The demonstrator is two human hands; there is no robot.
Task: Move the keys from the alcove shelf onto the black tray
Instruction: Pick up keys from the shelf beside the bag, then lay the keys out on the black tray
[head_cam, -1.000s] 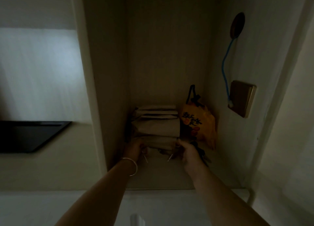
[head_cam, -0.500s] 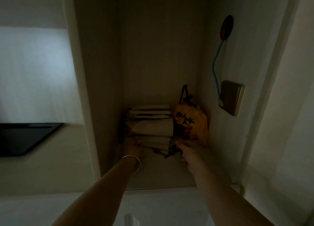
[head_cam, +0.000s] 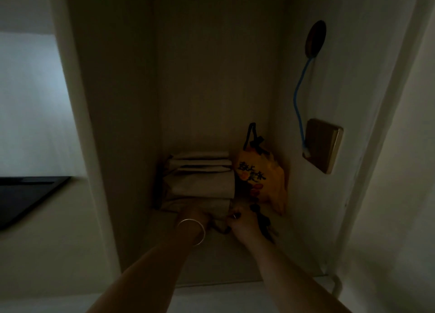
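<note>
A: What did the step need?
B: Lifting the whole bunch clear of the paper bags [head_cam: 200, 183] beyond the hands, then carrying it far left to the black tray [head_cam: 26, 197]

A: The hands?
B: Left hand [head_cam: 193, 215] pressed on the bags, grip unclear. Right hand [head_cam: 242, 222] curled around the keys [head_cam: 262, 221], dangling at its right

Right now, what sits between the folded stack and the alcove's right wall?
Head view: the yellow bag stands there, beside the folded stack. The wall plate is mounted on that wall, above the bag.
</note>
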